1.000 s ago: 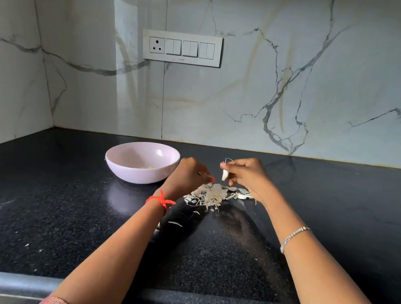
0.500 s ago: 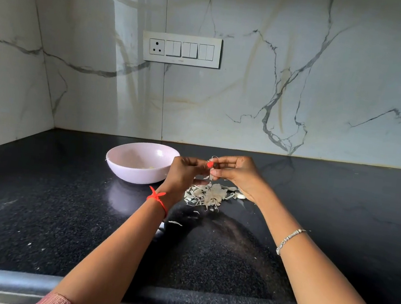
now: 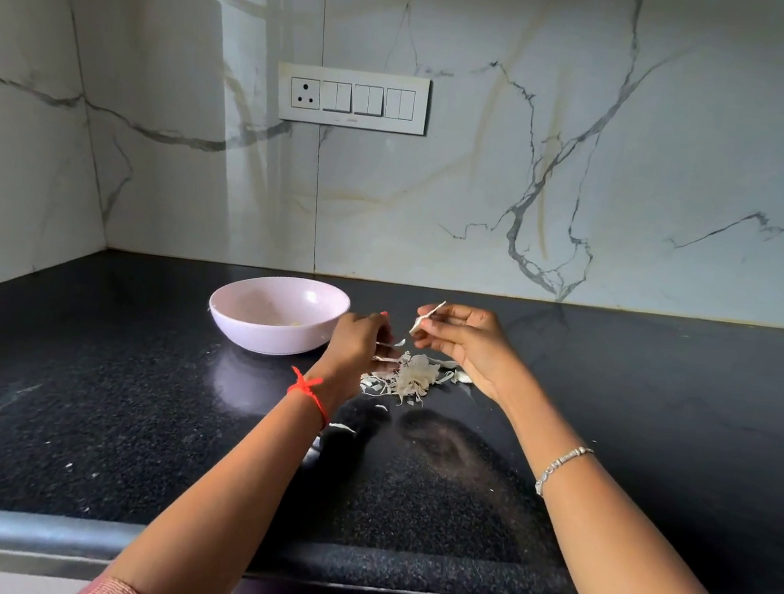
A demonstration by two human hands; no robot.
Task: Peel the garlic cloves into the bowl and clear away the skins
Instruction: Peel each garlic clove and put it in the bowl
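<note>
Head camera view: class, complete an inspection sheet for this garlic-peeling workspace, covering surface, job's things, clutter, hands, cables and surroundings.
Surface: black speckled counter, with pale specks scattered on it.
Job's things: pink bowl to the left of the hands, a few pale bits inside; pile of skins on the counter below the hands.
Clutter: stray skin scraps lying nearer the person than the pile.
Hands: right hand pinches a pale garlic piece; left hand has curled fingers, and what it holds is unclear.
Cables: nothing seen.
Surroundings: marble-look wall with a switch panel.
</note>
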